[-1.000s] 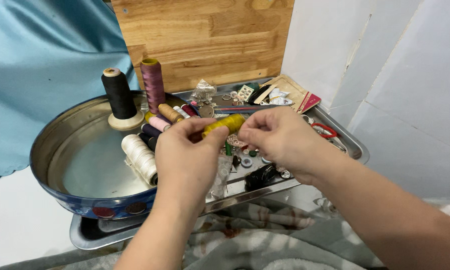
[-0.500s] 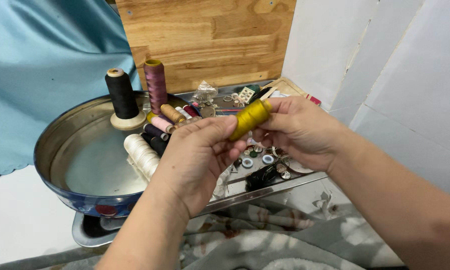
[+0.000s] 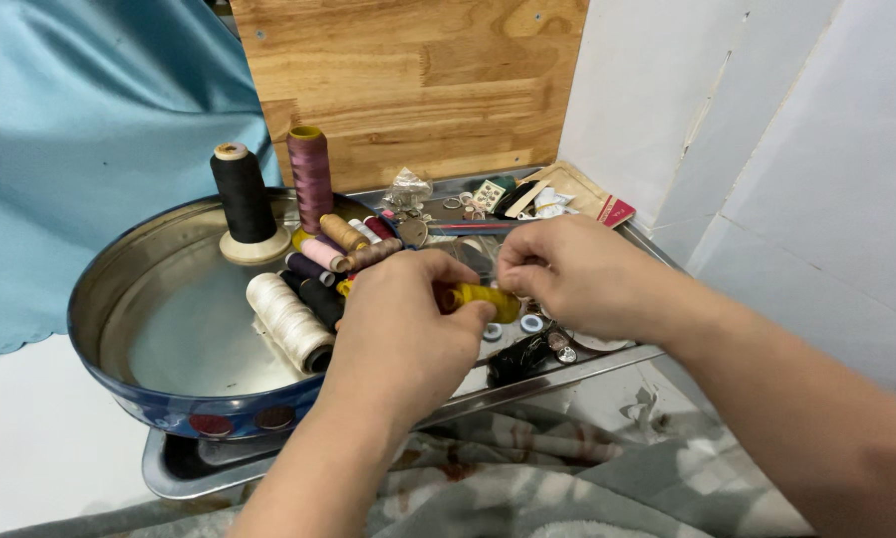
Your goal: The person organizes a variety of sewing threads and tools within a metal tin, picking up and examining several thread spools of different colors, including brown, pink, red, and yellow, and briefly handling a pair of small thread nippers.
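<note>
My left hand (image 3: 403, 334) grips a yellow thread spool (image 3: 485, 299) lying sideways, just above a steel tray (image 3: 527, 384). My right hand (image 3: 577, 277) hovers at the spool's right end, its fingertips pinched together right above it; whether they pinch the thread I cannot tell. Both hands hang over the tray's scattered buttons (image 3: 533, 323) and small parts.
A round blue-rimmed metal tin (image 3: 169, 329) on the left holds a tall black cone spool (image 3: 242, 199), a mauve spool (image 3: 311, 179), a white spool (image 3: 288, 321) and several small spools. A wooden board (image 3: 408, 80) stands behind, a teal curtain (image 3: 79, 139) at left, patterned cloth (image 3: 527, 468) below.
The yellow spool was raised and tilted upright between both hands half a second ago. Now it is lowered and lies level near the tray, and my right hand has let go of its end.
</note>
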